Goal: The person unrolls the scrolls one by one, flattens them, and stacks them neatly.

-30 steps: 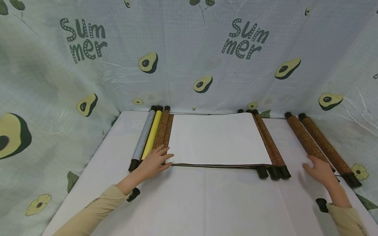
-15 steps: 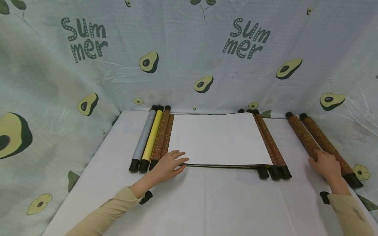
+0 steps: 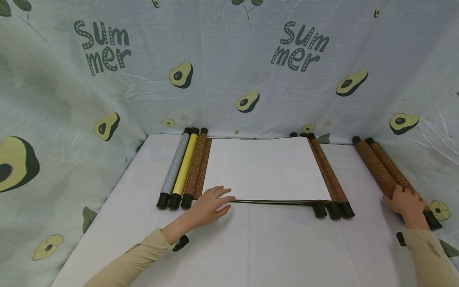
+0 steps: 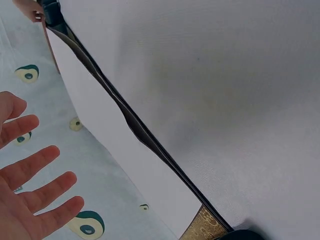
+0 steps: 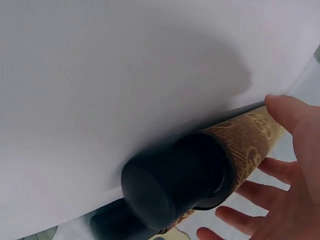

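Observation:
In the head view two brown patterned scrolls with black ends lie on the right. My right hand [image 3: 408, 203] straddles the left scroll [image 3: 374, 169], and its near end is hidden. The right wrist view shows the thumb against one side of the scroll [image 5: 245, 140] and loosely spread fingers along the other. Beside it lies the second brown scroll [image 3: 389, 161]. My left hand [image 3: 211, 207] hovers at the near edge of an opened white sheet [image 3: 265, 169]. Its fingers [image 4: 40, 192] are spread and hold nothing in the left wrist view.
A grey roll [image 3: 175, 163], a yellow roll [image 3: 185, 165] and brown rolls [image 3: 195, 169] line the sheet's left side. Brown rolls [image 3: 328, 173] with black ends border its right. Behind the white table [image 3: 279, 247] hangs an avocado-print cloth [image 3: 229, 59].
The left scroll of the right pair has shifted right under my right hand, up against the other scroll. My left hand has moved right along the sheet's near edge.

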The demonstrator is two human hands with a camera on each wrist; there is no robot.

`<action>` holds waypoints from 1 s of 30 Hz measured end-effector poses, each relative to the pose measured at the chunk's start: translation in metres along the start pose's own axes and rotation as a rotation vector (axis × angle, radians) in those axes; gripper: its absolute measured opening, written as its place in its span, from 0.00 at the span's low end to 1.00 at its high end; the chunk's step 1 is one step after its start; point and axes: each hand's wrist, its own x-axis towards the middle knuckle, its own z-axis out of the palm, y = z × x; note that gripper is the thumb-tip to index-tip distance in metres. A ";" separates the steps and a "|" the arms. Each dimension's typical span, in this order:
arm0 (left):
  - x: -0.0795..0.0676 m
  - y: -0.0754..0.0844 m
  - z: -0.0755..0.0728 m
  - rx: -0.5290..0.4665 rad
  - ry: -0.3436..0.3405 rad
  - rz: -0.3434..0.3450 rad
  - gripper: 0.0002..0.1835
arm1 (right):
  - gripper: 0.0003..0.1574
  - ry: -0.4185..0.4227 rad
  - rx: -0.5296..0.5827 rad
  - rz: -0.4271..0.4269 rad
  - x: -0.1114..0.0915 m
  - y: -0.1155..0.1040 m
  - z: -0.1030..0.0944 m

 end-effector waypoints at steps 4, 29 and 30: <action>-0.001 0.000 0.001 0.000 -0.018 -0.001 0.14 | 0.55 -0.041 0.036 0.086 0.005 0.009 0.003; -0.011 -0.002 0.005 0.102 -0.071 0.042 0.16 | 0.49 -0.063 0.084 0.130 0.010 0.024 0.001; -0.011 -0.002 0.006 0.105 -0.074 0.042 0.16 | 0.48 -0.060 0.080 0.109 0.009 0.024 0.001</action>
